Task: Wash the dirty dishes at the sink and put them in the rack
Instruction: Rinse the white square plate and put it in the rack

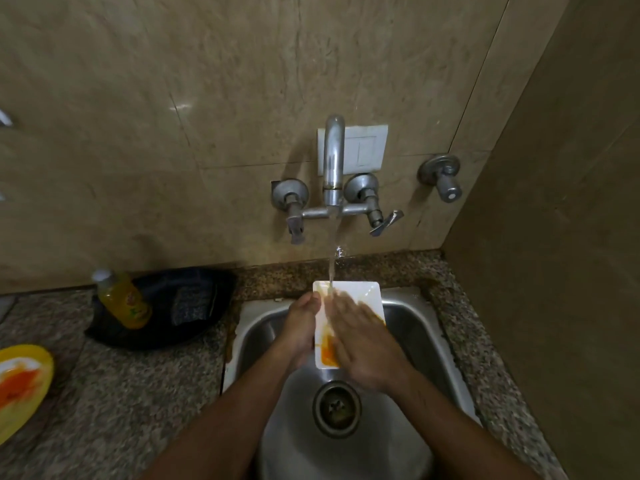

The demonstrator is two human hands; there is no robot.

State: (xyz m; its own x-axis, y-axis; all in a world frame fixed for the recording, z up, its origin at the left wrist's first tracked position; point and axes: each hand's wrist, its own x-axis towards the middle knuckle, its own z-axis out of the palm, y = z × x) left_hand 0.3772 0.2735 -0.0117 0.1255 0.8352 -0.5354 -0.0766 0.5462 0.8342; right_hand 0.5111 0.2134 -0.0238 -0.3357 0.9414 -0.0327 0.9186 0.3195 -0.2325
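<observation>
Our left hand grips the left edge of a white rectangular plastic plate, holding it over the steel sink at frame centre; our right hand lies flat and blurred on it, fingers straight. We judge the washing barely begun: orange sauce smears its near end under the tap's stream. A yellow round plate, equally soiled, waits on the speckled table at lower left. No rack shows.

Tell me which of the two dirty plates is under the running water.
The white rectangular plate, which the left hand grips over the sink while the right hand rubs it. The yellow round plate lies on the counter, far left.
</observation>
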